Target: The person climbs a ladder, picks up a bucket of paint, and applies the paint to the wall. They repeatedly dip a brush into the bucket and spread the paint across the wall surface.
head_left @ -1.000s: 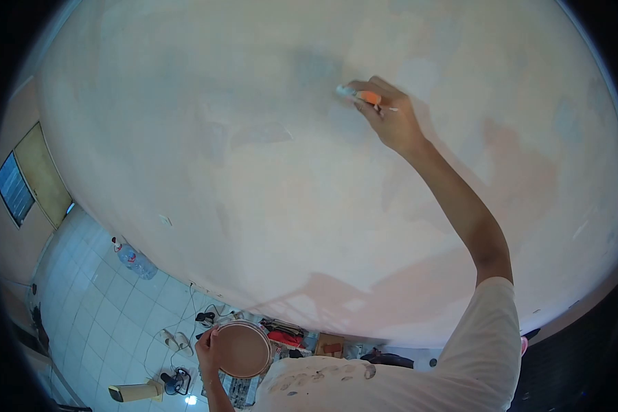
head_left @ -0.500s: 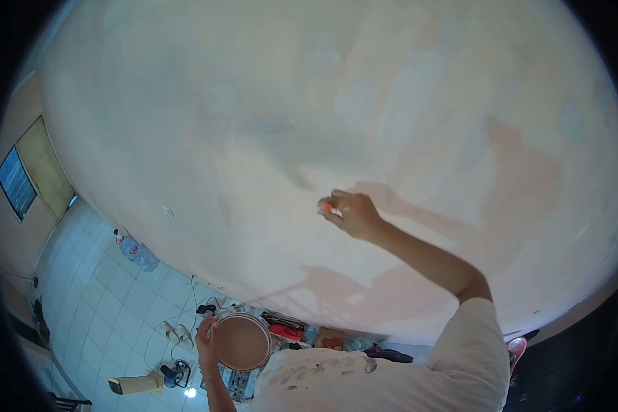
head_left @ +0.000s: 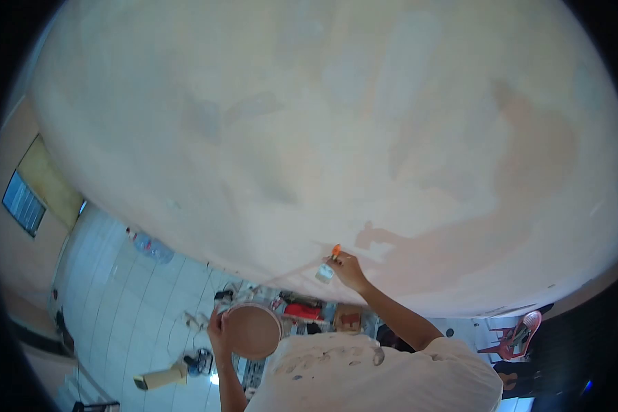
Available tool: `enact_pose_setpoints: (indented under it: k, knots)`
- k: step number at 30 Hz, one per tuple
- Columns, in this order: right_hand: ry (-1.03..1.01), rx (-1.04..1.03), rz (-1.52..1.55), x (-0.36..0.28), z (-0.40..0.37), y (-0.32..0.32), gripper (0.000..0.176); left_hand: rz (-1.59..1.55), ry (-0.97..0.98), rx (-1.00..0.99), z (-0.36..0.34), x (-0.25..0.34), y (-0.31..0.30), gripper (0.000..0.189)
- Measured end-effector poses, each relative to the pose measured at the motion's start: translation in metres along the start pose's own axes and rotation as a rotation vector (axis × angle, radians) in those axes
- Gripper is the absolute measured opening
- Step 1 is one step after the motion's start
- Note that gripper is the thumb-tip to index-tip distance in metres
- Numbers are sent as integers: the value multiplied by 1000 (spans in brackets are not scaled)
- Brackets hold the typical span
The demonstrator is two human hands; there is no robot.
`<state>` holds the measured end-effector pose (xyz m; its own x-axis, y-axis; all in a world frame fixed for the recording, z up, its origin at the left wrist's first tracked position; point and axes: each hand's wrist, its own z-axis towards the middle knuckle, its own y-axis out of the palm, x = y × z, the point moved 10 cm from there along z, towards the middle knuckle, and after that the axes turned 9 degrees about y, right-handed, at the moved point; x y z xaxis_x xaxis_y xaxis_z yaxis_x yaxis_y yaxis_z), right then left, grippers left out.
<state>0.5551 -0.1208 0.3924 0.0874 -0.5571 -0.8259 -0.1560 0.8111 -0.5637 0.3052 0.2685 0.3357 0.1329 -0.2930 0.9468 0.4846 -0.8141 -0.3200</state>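
Observation:
In my right hand (head_left: 347, 269) is a paintbrush (head_left: 325, 272) with an orange handle end and pale bristles tilted down to the left. The hand is in front of the lower part of a large pale wall (head_left: 288, 151) that has patchy grey and pinkish areas. At the lower left, my left hand (head_left: 217, 334) grips the rim of a round bucket (head_left: 253, 331), whose inside shows a flat brownish-pink surface. The bucket is beside my paint-spotted white shirt (head_left: 364, 374).
A large clear bottle (head_left: 152, 248) lies on the tiled floor (head_left: 127, 302) near the wall. Below are cables, a small fan (head_left: 199, 362), a red item (head_left: 302, 312) and a cardboard box (head_left: 348, 318). A red chair (head_left: 513, 339) is at the right.
My right hand has moved down from higher on the wall, toward the bucket, and the brush now shows. The view has shifted; the bucket stays in my left hand.

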Motion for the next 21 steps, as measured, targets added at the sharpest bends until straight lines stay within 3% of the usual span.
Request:
enact_pose_setpoints:
  k: [2, 4, 5, 6, 8, 11, 14, 17, 19, 21]
  knots:
    - [56, -21, 188, 32, -3, 11, 23, 125, 426, 155, 3, 15, -5, 30]
    - [81, -49, 120, 35, -5, 10, 20, 124, 333, 154, 2, 38, -3, 31]
    - [87, -54, 132, 42, -4, 11, 19, -66, 62, 45, 8, 9, 7, 31]
    - [150, -64, 199, 48, -6, 11, 20, -50, 11, 52, 6, 15, 9, 32]
    - [172, -102, 273, 35, -13, 7, 21, 47, 218, 110, 3, 33, 2, 33]
    - [305, -171, 289, 2, -28, 4, 25, -82, 38, 136, -4, 13, 2, 34]
    - [171, -245, 349, -44, -31, 0, 27, -126, -36, 111, -4, 18, 5, 36]
    - [143, -380, 366, -79, -40, 14, 23, -12, -31, 48, 1, 16, 10, 37]
    - [142, -478, 393, -112, -57, 30, 22, 174, 262, 177, 2, 32, -2, 37]
    - [149, -575, 417, -126, -73, 57, 21, 89, 148, 135, 1, 40, -2, 37]
